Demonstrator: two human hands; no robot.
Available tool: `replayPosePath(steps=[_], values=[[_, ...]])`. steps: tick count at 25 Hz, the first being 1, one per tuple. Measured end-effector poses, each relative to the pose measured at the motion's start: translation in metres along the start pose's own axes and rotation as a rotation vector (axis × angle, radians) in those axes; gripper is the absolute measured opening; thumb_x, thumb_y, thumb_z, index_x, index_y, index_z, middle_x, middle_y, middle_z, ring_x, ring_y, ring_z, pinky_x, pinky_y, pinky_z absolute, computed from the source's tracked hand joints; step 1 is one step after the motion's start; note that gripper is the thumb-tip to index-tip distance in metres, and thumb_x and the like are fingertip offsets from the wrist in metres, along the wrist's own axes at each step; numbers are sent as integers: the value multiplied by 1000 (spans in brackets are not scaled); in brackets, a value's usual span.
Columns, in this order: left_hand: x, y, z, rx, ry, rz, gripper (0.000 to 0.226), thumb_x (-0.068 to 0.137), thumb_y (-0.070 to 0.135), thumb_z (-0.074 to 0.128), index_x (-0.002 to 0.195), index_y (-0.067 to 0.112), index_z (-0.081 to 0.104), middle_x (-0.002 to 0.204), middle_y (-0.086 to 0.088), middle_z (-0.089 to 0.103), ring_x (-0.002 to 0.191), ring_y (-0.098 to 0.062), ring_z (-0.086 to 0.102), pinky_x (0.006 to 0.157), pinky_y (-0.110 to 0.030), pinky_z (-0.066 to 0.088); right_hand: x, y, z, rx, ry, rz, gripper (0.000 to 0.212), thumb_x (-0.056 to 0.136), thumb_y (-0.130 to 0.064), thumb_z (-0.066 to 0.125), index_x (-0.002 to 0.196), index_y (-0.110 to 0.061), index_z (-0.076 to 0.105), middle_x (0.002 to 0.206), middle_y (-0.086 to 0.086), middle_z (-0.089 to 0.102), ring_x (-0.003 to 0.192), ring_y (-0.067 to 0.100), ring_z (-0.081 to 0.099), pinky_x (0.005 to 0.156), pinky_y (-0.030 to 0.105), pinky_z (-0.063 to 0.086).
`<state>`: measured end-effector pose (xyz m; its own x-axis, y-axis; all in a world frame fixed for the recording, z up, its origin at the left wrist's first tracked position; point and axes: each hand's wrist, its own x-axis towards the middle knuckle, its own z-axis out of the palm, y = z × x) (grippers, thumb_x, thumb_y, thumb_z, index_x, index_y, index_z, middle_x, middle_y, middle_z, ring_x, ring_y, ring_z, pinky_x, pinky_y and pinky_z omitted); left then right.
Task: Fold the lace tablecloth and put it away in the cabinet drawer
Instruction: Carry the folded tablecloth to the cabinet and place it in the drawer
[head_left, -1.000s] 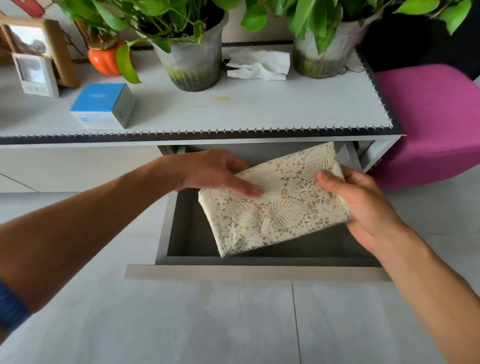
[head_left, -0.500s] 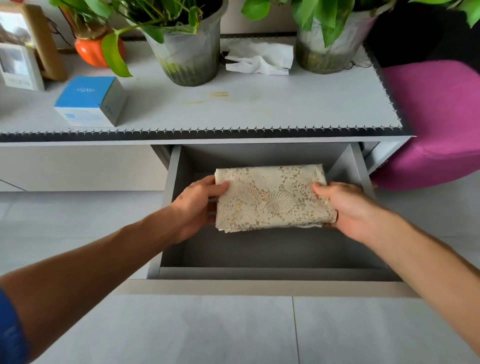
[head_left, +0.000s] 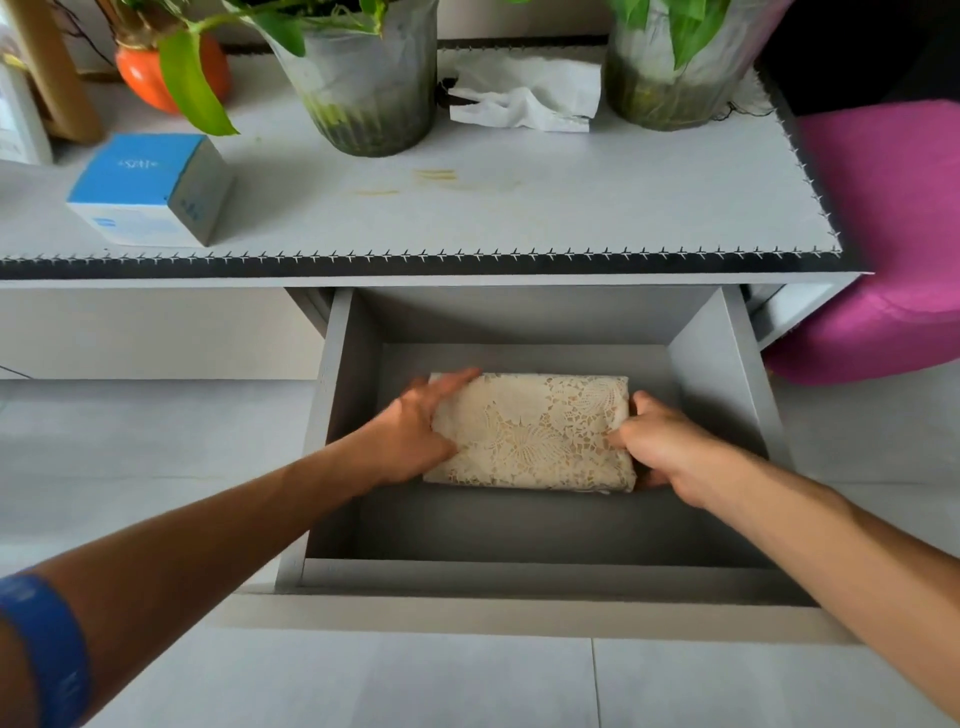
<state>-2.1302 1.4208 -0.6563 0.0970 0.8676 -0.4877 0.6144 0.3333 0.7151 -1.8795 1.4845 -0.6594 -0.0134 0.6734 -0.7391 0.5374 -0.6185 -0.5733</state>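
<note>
The folded lace tablecloth (head_left: 535, 431) lies flat on the floor of the open drawer (head_left: 727, 374), roughly in the middle, its long side running left to right. It is a thick cream bundle with a leaf pattern showing on top.

My left hand (head_left: 415, 431) rests on the left end of the cloth, palm down and fingers spread flat, with the fingertips reaching toward the back corner. My right hand (head_left: 660, 441) is at the right end with its fingers curled around the edge of the bundle, thumb on top, so it is closed on the cloth. I wear a blue band (head_left: 47, 649) on my left forearm.

The drawer is pulled well out from under the counter (head_left: 519, 208), and its grey bottom is bare around the cloth. On the counter above stand two glass pots of green plants (head_left: 369, 83) (head_left: 670, 67), with a crumpled white tissue (head_left: 524, 93) lying between them. To the left are an orange vase (head_left: 150, 73) and, nearer the front edge, a blue and white box (head_left: 150, 189). A pink seat (head_left: 883, 234) stands just beside the counter's right end.
</note>
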Motion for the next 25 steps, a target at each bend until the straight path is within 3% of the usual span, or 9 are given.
replayPosePath(steps=[3,5,7,9,12,16,21,23,25], values=[[-4,-8,5,436,98,80,78,91,28,62,154,32,16,162,-2,6,145,-34,22,116,-39,33,-3,1,-6,-322,62,-137,53,92,-12,63,139,-19,38,138,9,53,119,29,56,94,41,52],[-5,-16,8,685,26,147,95,87,53,61,156,27,1,164,2,-12,151,-28,-3,122,-49,13,-6,2,-11,-731,119,-371,79,92,-22,64,153,-27,13,158,4,27,136,29,43,100,39,42],[-4,-23,11,903,-70,144,103,87,65,50,152,26,-19,161,2,-26,149,-24,-20,121,-52,5,-6,5,-9,-989,47,-507,78,99,-29,53,155,-33,-1,167,-4,-1,147,29,26,108,47,37],[-4,-25,13,1000,-97,127,97,90,70,36,150,25,-25,160,0,-30,148,-27,-23,120,-53,5,-4,8,-10,-1072,-64,-437,73,103,-34,42,155,-36,-10,164,-9,-19,152,25,9,117,51,25],[-3,-21,12,952,-70,175,86,91,71,26,154,26,-12,163,-3,-18,150,-30,-10,120,-53,13,-2,8,-19,-1020,-172,-380,79,101,-44,44,153,-40,-16,158,-16,-28,153,19,-1,122,50,17],[-4,-18,13,1095,-21,199,78,95,63,30,154,22,-1,163,-10,-4,147,-35,7,116,-53,24,-5,6,-18,-1056,-186,-356,84,99,-45,48,153,-38,-17,159,-13,-28,153,20,0,123,48,16],[-30,18,-3,1039,-16,194,74,94,66,25,154,24,12,164,-8,9,149,-28,14,121,-53,14,-35,-9,-25,-1010,-63,-487,76,99,-47,48,157,-30,1,165,-10,-12,153,16,6,122,45,19],[-68,27,-12,952,86,381,72,93,71,20,150,28,30,159,-3,31,145,-21,31,119,-51,22,-68,-3,-31,-916,-33,-695,60,96,-59,43,151,-43,25,162,-24,15,147,2,25,117,32,31],[-113,30,-18,726,45,528,67,91,75,30,142,33,45,142,9,54,128,-8,51,107,-38,44,-112,12,-33,-841,-237,-820,56,87,-78,37,140,-61,31,142,-51,27,132,-22,30,105,6,28]])
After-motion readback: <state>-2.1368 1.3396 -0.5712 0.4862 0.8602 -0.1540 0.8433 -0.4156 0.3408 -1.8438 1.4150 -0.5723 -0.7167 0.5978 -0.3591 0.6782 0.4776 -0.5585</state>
